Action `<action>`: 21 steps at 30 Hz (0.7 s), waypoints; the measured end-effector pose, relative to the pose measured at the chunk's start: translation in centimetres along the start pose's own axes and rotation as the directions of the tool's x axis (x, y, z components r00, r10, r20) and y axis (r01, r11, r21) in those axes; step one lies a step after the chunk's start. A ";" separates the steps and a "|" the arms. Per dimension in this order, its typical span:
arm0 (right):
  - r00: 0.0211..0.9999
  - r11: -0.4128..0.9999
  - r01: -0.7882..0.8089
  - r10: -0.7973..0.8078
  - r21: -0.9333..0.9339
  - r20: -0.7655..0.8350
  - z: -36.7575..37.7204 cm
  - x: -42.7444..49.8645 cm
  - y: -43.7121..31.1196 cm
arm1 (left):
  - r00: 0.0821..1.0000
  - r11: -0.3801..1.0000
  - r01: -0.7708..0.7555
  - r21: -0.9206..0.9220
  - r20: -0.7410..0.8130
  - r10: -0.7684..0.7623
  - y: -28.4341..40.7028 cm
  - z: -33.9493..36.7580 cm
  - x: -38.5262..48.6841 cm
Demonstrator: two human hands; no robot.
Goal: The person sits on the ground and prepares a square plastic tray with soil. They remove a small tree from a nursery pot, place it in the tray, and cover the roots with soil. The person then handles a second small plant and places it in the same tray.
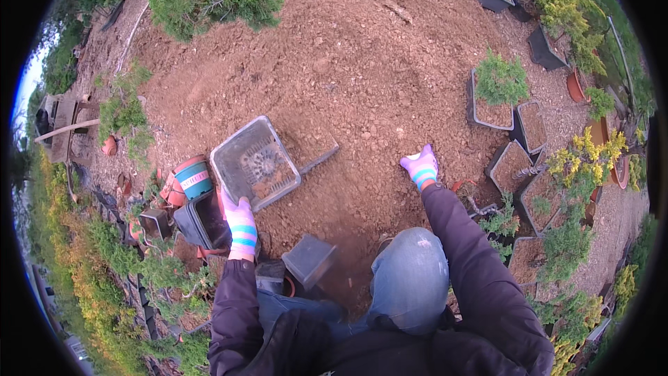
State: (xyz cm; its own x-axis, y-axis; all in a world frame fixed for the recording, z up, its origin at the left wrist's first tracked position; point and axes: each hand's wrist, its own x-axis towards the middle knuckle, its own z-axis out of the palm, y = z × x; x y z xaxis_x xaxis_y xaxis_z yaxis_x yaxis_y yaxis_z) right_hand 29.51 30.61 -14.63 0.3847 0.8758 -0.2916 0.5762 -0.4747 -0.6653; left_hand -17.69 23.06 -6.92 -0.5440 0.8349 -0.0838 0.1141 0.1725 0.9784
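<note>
My left hand (241, 219), in a striped purple, pink and blue glove, grips the near left edge of a square grey plastic plant pot (266, 196). The pot is tilted, its slotted bottom showing with a little soil inside. A narrow flat strip (321, 161) lies on the soil at the pot's right side. My right hand (421, 164), gloved the same way, is over the bare brown soil to the right. A small white thing shows at its fingers; whether the hand grips it is unclear.
Black square pots (205, 219) and a blue-green round pot (193, 176) lie at the left. An upturned dark pot (310, 260) sits by my legs. Potted junipers, one in a grey-rimmed pot (493, 117), line the right side. A juniper branch (209, 0) spreads at the upper left.
</note>
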 end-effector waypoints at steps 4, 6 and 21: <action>0.997 0.993 0.008 0.001 0.114 -0.081 2.1 2.3 0.2 | 1.000 0.998 -0.018 -0.055 -0.013 0.018 -0.4 0.0 0.1; 0.986 0.934 0.152 -0.122 0.323 -0.112 2.1 1.1 0.0 | 1.000 0.995 -0.012 -0.102 0.015 0.013 -0.2 0.1 0.3; 0.211 -0.129 0.794 -0.858 -0.594 0.469 -2.2 -14.0 -31.3 | 0.974 0.966 -0.224 -0.130 0.014 0.227 4.6 4.4 -1.6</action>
State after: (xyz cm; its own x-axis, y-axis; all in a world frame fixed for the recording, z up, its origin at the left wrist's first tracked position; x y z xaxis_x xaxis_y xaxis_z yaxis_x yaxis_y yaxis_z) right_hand 7.71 33.02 11.81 -0.7512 0.6330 0.1872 0.6592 0.7047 0.2623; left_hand -12.60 24.81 -3.17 -0.4919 0.8596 0.1381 0.1234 -0.0882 0.9884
